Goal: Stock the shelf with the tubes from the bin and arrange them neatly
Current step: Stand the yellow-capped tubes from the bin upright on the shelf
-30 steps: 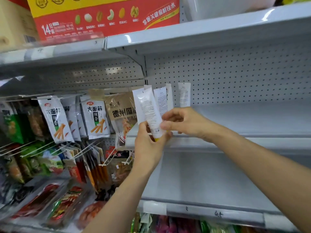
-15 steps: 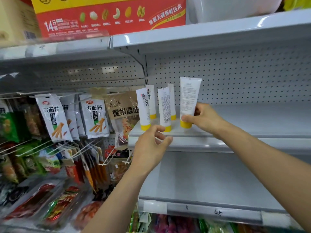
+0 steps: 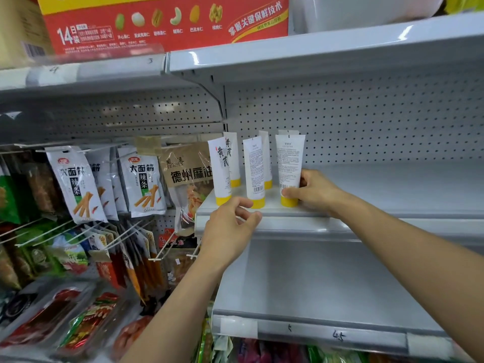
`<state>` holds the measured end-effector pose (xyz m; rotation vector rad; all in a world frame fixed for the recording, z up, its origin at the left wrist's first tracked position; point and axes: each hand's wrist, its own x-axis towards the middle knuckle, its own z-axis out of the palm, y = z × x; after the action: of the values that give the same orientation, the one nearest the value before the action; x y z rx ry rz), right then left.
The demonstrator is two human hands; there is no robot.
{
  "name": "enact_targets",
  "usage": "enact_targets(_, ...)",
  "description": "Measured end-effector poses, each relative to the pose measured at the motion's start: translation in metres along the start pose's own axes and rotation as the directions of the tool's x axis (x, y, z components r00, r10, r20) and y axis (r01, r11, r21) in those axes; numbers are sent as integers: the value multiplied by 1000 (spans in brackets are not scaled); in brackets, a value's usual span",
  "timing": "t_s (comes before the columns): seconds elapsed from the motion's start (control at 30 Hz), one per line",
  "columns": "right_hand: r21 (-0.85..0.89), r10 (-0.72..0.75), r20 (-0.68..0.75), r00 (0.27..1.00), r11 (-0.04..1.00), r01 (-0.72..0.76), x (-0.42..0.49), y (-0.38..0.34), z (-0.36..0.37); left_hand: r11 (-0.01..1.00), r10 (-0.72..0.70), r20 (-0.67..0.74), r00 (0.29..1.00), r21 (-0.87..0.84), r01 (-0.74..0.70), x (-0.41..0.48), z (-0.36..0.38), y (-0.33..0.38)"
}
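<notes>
- Right hand grips the rightmost tube low on its body, thumb in front near the barcode and the other fingers behind; the yellow cap stands on the shelf.
- Left hand is half curled and holds nothing; it hovers at the shelf edge, just below the middle front tube.
- Front row, counted from the held tube: the middle front tube stands just to its left, and the front left tube further left, near the shelf end. More tubes stand behind them.
- The bin is not in view.
- To do this step well, I think the hand should press the cap flat, let go slowly, and check the spacing is even.
- The label of the held tube faces backward, like its neighbour; turning both to the front would look neater.
</notes>
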<state>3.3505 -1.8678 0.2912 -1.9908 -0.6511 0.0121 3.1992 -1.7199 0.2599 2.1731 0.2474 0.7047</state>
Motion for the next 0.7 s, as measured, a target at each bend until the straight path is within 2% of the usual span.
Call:
enact_targets(0.37,-76,8,37,999,997,-5,-8,-5,2,1000,14,22,1000,-13,-14,3,-1,-5)
enact_targets(0.43,-100,11,-17,1000,995,-13,-13,-5,6,1000,16,21,1000,-23,-15,1,-6,-8)
enact_targets(0.47,-119,-2,-100,995,993,-10,-18,-6,8,999,17,19,1000,-35,-17,0,-9,-10)
enact_targets(0.57,-224,-150,-414,898,973,60,-47,-10,20,998,25,32,999,-65,-23,-11,-21,-23)
enact_targets(0.63,-288,-280,-449,848,944,160,-75,-14,37,998,32,51,998,-59,-29,-21,-28,-37)
enact_targets(0.7,-352,-372,-370,851,904,242,-99,-13,62,999,35,73,997,-41,-32,-33,-37,-56)
